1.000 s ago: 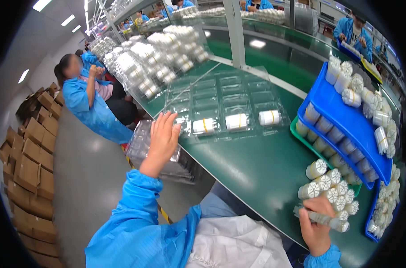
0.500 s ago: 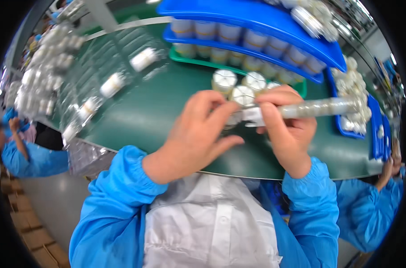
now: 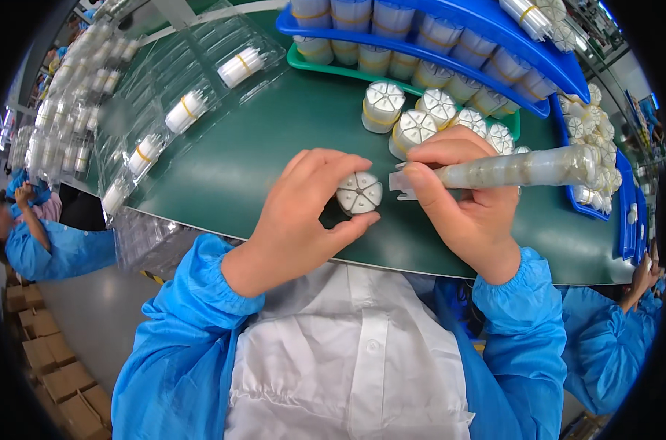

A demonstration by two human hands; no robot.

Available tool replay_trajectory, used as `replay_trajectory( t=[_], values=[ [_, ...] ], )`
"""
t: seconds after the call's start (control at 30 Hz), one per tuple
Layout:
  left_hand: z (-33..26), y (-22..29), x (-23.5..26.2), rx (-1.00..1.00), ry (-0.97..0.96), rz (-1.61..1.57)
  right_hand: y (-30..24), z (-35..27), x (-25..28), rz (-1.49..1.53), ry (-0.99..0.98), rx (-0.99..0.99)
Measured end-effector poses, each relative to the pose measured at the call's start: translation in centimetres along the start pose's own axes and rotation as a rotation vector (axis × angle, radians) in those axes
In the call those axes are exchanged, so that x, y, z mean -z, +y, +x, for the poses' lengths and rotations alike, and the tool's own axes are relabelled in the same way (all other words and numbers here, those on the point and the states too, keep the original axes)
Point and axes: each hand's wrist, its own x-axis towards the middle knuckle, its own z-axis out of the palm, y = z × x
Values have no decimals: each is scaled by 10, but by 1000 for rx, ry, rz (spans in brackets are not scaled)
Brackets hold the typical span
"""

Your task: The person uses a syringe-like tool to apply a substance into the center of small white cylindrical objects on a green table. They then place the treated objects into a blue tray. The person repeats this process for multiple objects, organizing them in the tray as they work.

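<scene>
Left hand (image 3: pixel 300 209) — half-curled, thumb and fingers gripping a round white bundle (image 3: pixel 360 193); right hand (image 3: pixel 476 213) — pinched around a wrapped rod (image 3: pixel 527 169).

One held cylinder (image 3: pixel 359 193), one held rod (image 3: pixel 520 170), four bundles (image 3: pixel 187 111) in nearest clear tray (image 3: pixel 157 84)

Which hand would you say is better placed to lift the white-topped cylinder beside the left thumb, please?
Probably the left hand: its fingers and thumb curve around the white-topped cylinder, whereas the right hand is occupied, gripping a long translucent stick.
</scene>
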Motion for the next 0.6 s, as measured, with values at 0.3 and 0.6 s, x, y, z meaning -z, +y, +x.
replay_trajectory(
  t=[0.3,0.6],
  values=[
    [-2,-2,-6,-62,46,2,-7,-5,-7,-38,-113,-74],
    [-2,1,-3,-26,40,-53,-4,3,-1,-58,-73,66]
  ],
)
